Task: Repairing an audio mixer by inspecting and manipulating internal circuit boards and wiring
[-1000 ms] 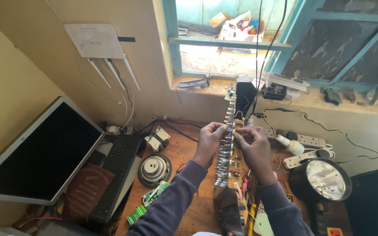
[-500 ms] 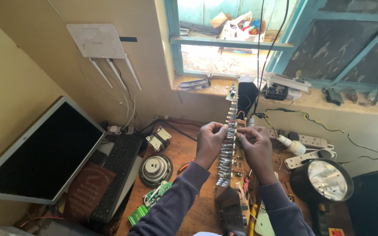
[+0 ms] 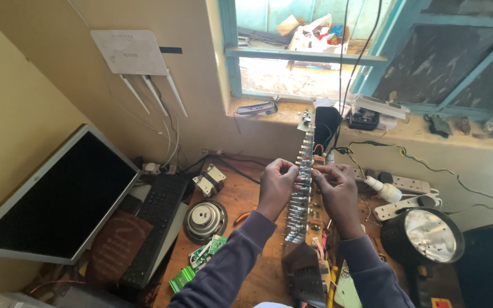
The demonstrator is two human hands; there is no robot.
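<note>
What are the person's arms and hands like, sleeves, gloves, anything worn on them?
Both arms wear long, dark purplish-grey sleeves of soft knit-like cloth, ending at the wrists in snug cuffs. The left hand and right hand are bare: no gloves. No watch, ring or bracelet shows in this view.

Cream walls [image 3: 41, 85] meet in a corner. Daylight comes through a teal-framed window [image 3: 230, 51] above a dusty sill [image 3: 269, 114]. The wooden counter [image 3: 246, 199] sits below.

Bright daylight from window [image 3: 309, 51], sharp focus, edges curved
</note>
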